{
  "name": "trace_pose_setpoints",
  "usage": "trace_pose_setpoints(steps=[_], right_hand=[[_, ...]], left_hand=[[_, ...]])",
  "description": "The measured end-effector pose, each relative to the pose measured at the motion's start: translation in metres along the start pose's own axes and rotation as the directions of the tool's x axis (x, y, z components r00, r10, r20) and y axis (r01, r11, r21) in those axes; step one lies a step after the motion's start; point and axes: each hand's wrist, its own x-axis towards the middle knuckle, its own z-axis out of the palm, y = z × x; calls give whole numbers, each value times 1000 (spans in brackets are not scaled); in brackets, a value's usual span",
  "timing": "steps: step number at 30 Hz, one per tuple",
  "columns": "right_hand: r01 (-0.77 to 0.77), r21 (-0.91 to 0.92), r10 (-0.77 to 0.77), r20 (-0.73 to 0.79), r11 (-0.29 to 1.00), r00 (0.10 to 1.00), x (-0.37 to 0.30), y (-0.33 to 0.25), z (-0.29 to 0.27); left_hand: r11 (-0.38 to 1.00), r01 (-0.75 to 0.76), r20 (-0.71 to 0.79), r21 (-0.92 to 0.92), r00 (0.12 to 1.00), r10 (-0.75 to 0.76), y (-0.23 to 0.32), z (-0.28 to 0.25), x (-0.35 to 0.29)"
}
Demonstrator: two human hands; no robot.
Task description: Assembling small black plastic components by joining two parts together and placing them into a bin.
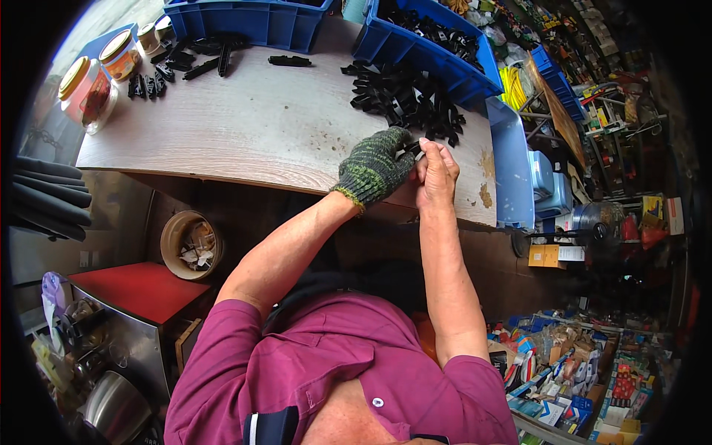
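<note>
Near the right front edge of the pale wooden table [252, 122], my two hands meet. My left hand [376, 165], in a dark green knitted glove, is closed around a small black plastic part [412, 149]. My bare right hand [436, 175] pinches at the same part with thumb and forefinger; the fingers cover most of it, so its exact kind is hidden. Just beyond my hands lies a loose heap of black plastic pieces [404, 96]. One long black piece [290, 61] rests alone farther back, and several more black pieces [202, 68] lie at the far left.
Behind the heap stands a blue crate [393, 52] of black parts; another blue crate [256, 26] sits at the back. Lidded jars [87, 93] line the left end. Below are a waste bucket [169, 245] and a red-topped cabinet [141, 289]. Crowded shelves [586, 371] fill the right.
</note>
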Motion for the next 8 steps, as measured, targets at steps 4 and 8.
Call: trace_pose_setpoints(steps=[4,8], right_hand=[[-10,18,10,-30,1000,1000,-1,-2,7],[-33,5,33,-17,999,999,-4,-1,11]], left_hand=[[970,-114,36,214,993,108,-2,-4,3],[937,-152,81,313,988,133,0,-6,-1]])
